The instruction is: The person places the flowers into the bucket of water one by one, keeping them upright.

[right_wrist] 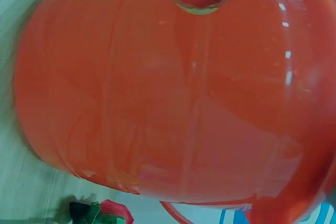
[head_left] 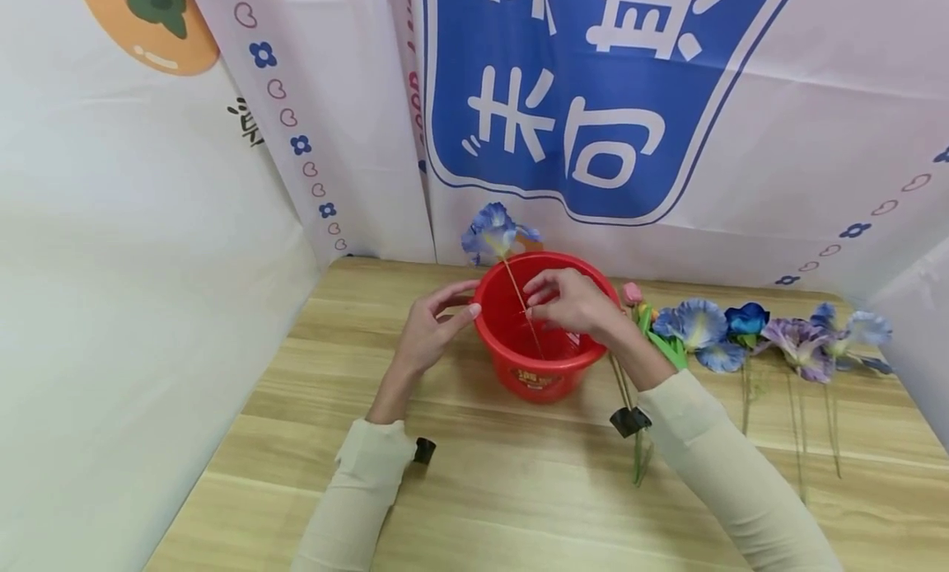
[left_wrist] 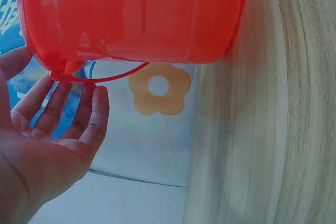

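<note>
A red bucket [head_left: 539, 382] stands upright on the table. Leaning in it is a blue artificial iris [head_left: 493, 231], its bloom above the far left rim and its thin stem running down inside. My left hand [head_left: 432, 329] is at the bucket's left side, thumb tip at the rim; in the left wrist view the relaxed fingers touch the rim and handle hinge [left_wrist: 59, 76]. My right hand [head_left: 571, 302] reaches over the opening, its loosely bent fingertips right beside the iris stem. In the right wrist view the bucket wall [right_wrist: 157, 93] hides this hand.
On the table's right lie a pink tulip [head_left: 632, 293], another blue iris [head_left: 700, 326], a dark blue rose [head_left: 746, 319], a purple flower [head_left: 799, 344] and a pale blue one [head_left: 863, 331], stems toward me. A printed cloth [head_left: 356, 127] hangs behind the wooden table [head_left: 504, 481].
</note>
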`<control>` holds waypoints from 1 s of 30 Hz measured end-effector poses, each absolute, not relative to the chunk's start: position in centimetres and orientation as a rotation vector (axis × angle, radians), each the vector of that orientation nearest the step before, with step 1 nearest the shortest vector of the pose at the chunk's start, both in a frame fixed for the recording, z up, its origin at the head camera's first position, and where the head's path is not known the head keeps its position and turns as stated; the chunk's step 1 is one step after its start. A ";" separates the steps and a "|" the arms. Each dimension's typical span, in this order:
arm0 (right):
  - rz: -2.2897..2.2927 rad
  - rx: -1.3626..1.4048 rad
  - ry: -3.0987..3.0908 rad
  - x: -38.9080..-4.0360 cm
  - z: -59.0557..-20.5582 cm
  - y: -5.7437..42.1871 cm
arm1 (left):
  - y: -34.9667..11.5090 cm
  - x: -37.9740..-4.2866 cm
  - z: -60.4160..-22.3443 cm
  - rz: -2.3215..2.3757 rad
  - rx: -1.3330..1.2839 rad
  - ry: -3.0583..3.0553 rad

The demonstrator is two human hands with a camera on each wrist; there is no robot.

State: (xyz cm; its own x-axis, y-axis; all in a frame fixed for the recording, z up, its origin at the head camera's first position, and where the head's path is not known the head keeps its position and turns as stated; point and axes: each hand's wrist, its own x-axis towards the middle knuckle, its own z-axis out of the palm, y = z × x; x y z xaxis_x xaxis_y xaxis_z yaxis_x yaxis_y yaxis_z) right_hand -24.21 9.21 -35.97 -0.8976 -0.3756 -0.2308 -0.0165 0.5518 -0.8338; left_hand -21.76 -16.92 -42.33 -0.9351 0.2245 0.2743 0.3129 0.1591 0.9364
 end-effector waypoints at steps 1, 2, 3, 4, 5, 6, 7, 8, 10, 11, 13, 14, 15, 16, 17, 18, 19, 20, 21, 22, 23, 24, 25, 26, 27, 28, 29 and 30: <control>-1.297 -0.317 2.412 -24.1 -35.8 9.3 | -16.9 -21.8 -42.4 -1.915 -0.540 -2.339; -1.312 -0.317 2.411 -24.0 -35.6 9.4 | -16.9 -21.8 -42.3 -1.912 -0.540 -2.342; -1.333 -0.313 2.405 -23.8 -35.4 9.4 | -16.9 -21.8 -42.3 -1.909 -0.537 -2.344; -1.348 -0.312 2.401 -23.7 -35.1 9.5 | -16.9 -21.8 -42.3 -1.905 -0.534 -2.348; -1.359 -0.308 2.400 -23.5 -34.8 9.6 | -16.9 -21.8 -42.3 -1.908 -0.535 -2.344; -1.375 -0.305 2.394 -23.3 -34.6 9.7 | -16.9 -21.8 -42.3 -1.907 -0.534 -2.344; -1.389 -0.303 2.388 -23.2 -34.4 9.9 | -16.9 -21.8 -42.3 -1.906 -0.533 -2.343; -1.406 -0.297 2.382 -23.0 -34.2 10.0 | -16.9 -21.8 -42.4 -1.910 -0.534 -2.339; -1.432 -0.296 2.377 -22.7 -33.8 10.4 | -16.9 -21.9 -42.4 -1.910 -0.531 -2.339; -1.447 -0.297 2.376 -22.6 -33.7 10.7 | -16.9 -21.9 -42.4 -1.909 -0.531 -2.339; -1.485 -0.293 2.374 -22.3 -33.3 11.2 | -16.9 -21.9 -42.4 -1.903 -0.531 -2.343; -1.501 -0.287 2.375 -22.2 -33.2 11.6 | -16.9 -21.9 -42.4 -1.902 -0.530 -2.345; -1.518 -0.285 2.373 -22.0 -33.0 11.9 | -17.0 -21.9 -42.4 -1.899 -0.528 -2.347; -1.539 -0.283 2.368 -21.9 -32.9 12.3 | -16.9 -21.9 -42.4 -1.900 -0.528 -2.347; -1.557 -0.280 2.368 -21.7 -32.7 12.8 | -16.9 -21.9 -42.4 -1.902 -0.529 -2.345; -1.572 -0.276 2.368 -21.6 -32.6 13.2 | -16.8 -21.9 -42.3 -1.903 -0.529 -2.343; -1.580 -0.274 2.373 -21.5 -32.4 13.7 | -16.8 -21.9 -42.3 -1.904 -0.530 -2.343; -1.588 -0.270 2.377 -21.3 -32.3 14.1 | -16.8 -21.9 -42.3 -1.902 -0.531 -2.343; -1.597 -0.267 2.380 -21.2 -32.2 14.5 | -16.8 -21.9 -42.2 -1.903 -0.533 -2.341; -1.601 -0.264 2.391 -21.0 -32.1 15.0 | -16.8 -21.9 -42.2 -1.904 -0.536 -2.338; -1.603 -0.259 2.402 -20.9 -32.1 15.5 | -16.8 -21.9 -42.2 -1.903 -0.538 -2.336; -1.614 -0.249 2.406 -20.7 -32.1 16.0 | -16.8 -21.9 -42.2 -1.904 -0.539 -2.333; -1.623 -0.241 2.411 -20.5 -32.1 16.5 | -16.8 -21.9 -42.2 -1.903 -0.540 -2.332; -1.636 -0.234 2.412 -20.3 -32.1 17.1 | -16.8 -21.9 -42.2 -1.904 -0.540 -2.329; -1.644 -0.230 2.421 -20.1 -32.1 17.6 | -16.8 -21.9 -42.3 -1.905 -0.538 -2.328; -1.655 -0.227 2.426 -20.0 -32.2 18.1 | -16.8 -21.9 -42.3 -1.901 -0.540 -2.330; -1.672 -0.222 2.427 -19.8 -32.4 18.7 | -16.7 -21.8 -42.3 -1.903 -0.539 -2.330; -1.681 -0.218 2.432 -19.6 -32.5 19.2 | -16.7 -21.8 -42.3 -1.902 -0.539 -2.331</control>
